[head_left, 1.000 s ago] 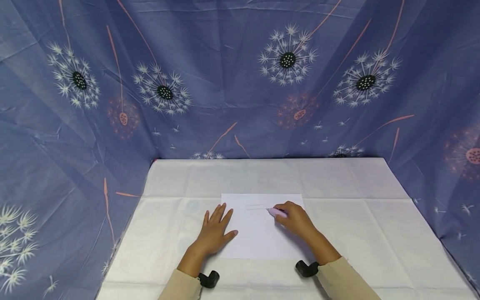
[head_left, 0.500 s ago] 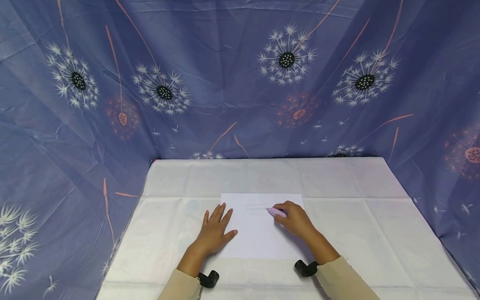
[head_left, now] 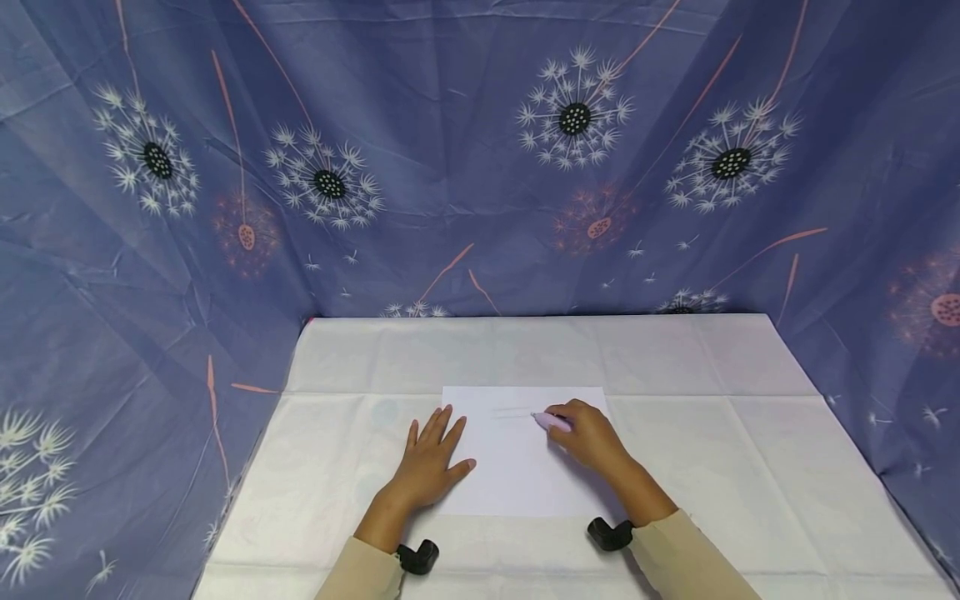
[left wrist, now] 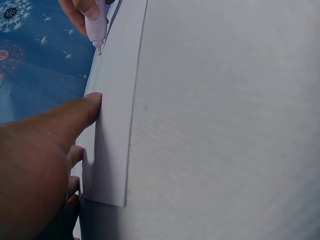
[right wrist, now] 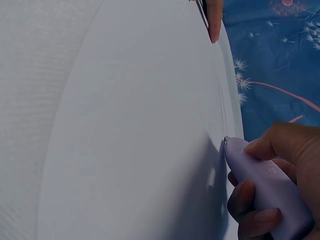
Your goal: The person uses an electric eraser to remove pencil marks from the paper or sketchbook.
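A sheet of white paper [head_left: 495, 483] lies on the white-covered table, with two thin, faint lines [head_left: 510, 412] near its far edge. My left hand [head_left: 426, 467] rests flat on the paper's left side, fingers spread. In the left wrist view its thumb [left wrist: 89, 106] presses on the sheet. My right hand [head_left: 592, 437] grips a thick lavender pen-shaped tool [head_left: 553, 422] with a narrow metallic tip. The tool [right wrist: 265, 185] points left, and its tip meets the paper at the right end of the lines. My thumb lies along its top; its exact kind is unclear.
A white cloth with fold creases covers the table [head_left: 750, 467]. Behind and at both sides hangs a blue curtain [head_left: 450, 167] with dandelion prints. Each wrist carries a black camera mount, one at the left wrist [head_left: 418, 558] and one at the right wrist [head_left: 609, 535].
The right hand and the lavender tool have shifted very slightly left and away from me. The left hand and the paper stay in place.
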Motion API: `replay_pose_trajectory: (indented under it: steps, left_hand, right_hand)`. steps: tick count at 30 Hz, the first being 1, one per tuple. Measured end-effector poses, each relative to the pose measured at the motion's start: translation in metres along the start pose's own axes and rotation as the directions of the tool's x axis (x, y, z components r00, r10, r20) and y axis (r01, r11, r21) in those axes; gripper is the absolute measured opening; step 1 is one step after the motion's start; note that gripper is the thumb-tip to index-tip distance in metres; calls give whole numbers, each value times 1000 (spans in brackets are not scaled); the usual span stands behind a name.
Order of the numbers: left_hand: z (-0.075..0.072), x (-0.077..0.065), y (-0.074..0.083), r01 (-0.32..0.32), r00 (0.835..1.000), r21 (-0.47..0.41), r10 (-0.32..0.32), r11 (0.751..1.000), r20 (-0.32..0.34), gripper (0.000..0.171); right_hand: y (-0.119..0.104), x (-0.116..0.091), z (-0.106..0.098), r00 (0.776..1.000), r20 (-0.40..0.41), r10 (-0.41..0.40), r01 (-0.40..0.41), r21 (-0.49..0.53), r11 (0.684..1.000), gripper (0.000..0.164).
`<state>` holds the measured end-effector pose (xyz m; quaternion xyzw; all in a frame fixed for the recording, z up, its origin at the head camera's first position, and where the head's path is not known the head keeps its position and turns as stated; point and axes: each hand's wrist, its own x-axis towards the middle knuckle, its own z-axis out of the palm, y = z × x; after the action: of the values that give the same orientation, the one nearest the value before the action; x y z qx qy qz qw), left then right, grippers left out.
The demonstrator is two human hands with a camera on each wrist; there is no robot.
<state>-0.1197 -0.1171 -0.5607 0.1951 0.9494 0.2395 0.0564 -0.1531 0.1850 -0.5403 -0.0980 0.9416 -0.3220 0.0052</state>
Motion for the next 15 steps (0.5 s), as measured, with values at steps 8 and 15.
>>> replay_pose_trajectory:
  steps: [8, 15]
  left_hand:
    - [1, 0, -1, -8, 1000, 3, 8, 1000, -6, 72]
    - [0, 0, 0, 2, 1000, -3, -2, 1000, 2, 71]
  right_hand:
    - [0, 1, -1, 1000, 6, 5, -5, -4, 1000, 25]
    - [-1, 0, -2, 1000, 19, 1, -1, -3, 1000, 26]
